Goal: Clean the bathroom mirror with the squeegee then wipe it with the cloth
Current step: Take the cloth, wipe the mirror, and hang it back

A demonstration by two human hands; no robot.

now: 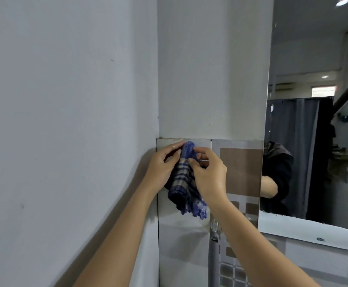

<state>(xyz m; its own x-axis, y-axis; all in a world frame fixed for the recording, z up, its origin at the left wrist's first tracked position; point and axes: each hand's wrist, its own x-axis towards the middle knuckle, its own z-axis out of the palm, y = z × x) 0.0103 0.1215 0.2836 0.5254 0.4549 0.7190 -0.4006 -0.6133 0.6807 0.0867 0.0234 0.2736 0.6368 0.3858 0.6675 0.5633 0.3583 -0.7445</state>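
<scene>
Grey painted walls (65, 100) meet at an inner corner, and a band of tiles (239, 168) is set along the lower part of the wall ahead. At the right edge of that wall a mirror (314, 141) is mounted, in which a dark curtain, ceiling lights and a dark-sleeved arm are reflected. A blue and beige checked cloth (186, 183) is held against the top edge of the tiles, close to the corner and well apart from the mirror. The left hand (164, 164) is closed around its left side, and the right hand (209, 172) is pinched on its upper part with thumb and fingers. The two hands are brought close together, with the cloth bunched between them and its lower end hanging loose. Below the right forearm a grey pipe (214, 255) is fixed to the tiles.
</scene>
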